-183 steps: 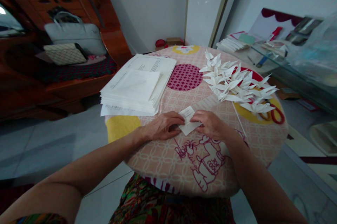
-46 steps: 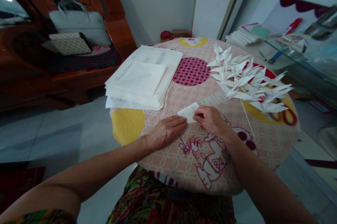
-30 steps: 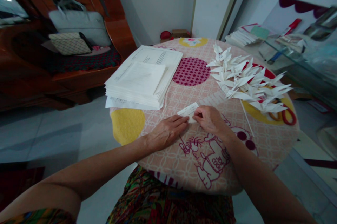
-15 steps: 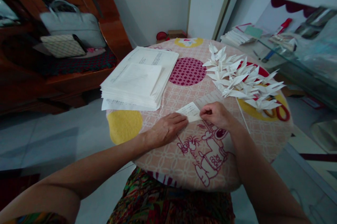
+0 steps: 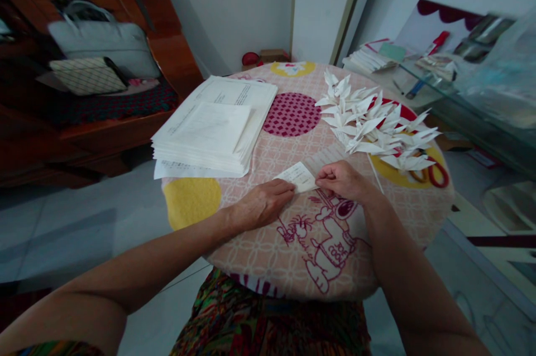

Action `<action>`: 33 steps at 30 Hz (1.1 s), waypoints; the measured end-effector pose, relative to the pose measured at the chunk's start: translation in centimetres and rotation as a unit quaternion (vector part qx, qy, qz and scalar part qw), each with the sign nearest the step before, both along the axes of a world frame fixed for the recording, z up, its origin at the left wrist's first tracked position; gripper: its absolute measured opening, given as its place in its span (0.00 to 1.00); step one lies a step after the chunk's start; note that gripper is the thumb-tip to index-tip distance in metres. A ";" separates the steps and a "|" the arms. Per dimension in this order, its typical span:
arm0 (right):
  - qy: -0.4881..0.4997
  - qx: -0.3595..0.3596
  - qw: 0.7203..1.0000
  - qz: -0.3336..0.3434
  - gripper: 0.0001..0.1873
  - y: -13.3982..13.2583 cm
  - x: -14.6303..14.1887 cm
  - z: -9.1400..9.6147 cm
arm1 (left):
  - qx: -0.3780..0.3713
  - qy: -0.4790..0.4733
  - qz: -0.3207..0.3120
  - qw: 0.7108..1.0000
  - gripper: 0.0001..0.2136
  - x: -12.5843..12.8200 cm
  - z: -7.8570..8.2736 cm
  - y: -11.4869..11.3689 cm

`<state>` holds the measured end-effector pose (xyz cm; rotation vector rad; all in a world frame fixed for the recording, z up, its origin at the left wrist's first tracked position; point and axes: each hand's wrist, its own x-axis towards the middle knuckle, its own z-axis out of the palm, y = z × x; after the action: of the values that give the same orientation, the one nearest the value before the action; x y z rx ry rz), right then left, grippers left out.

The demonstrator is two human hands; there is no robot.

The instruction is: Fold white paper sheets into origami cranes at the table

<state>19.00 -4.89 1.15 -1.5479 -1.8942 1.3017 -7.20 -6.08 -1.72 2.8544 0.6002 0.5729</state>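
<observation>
Pinching the right end of a small folded paper slip [image 5: 298,176] between the thumb and curled fingers of the right hand [image 5: 341,180]. Pressing on its near left edge with the fingertips of the left hand [image 5: 262,205], palm down, fingers straight and close together. Slip flat on the patterned tablecloth [image 5: 268,255], near the middle of the round table, with faint print on its upper face too small to read.

Just beyond the right hand, a heap of folded white paper cranes [image 5: 372,127], wings overlapping, too tangled to count. Under the heap's right edge, red-handled scissors [image 5: 432,175], blades hidden by the paper. To the far left on the table, a thick stack of printed sheets [image 5: 213,130], overhanging the table's rim, with a smaller sheet on top.

On the wooden bench [image 5: 125,127] at left, a grey handbag [image 5: 100,43] and a quilted bag [image 5: 86,74] leaning against it, both closed, contents out of sight. At right, a glass counter [image 5: 469,105], blurred, with a pile of booklets [image 5: 368,60] beyond its far end. Grey tiled floor [image 5: 84,216] below, plain pale walls behind, and both forearms cut off by the lower edge of the view.
</observation>
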 end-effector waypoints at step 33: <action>-0.156 0.069 0.985 -0.028 0.06 -0.2 -1.1 0.1 | 0.058 0.081 0.043 0.994 0.16 1.3 -0.2 0.0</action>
<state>17.93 -5.06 1.21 -1.7996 -2.0576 0.9250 -5.93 -6.04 -1.87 3.0189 0.7420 0.4026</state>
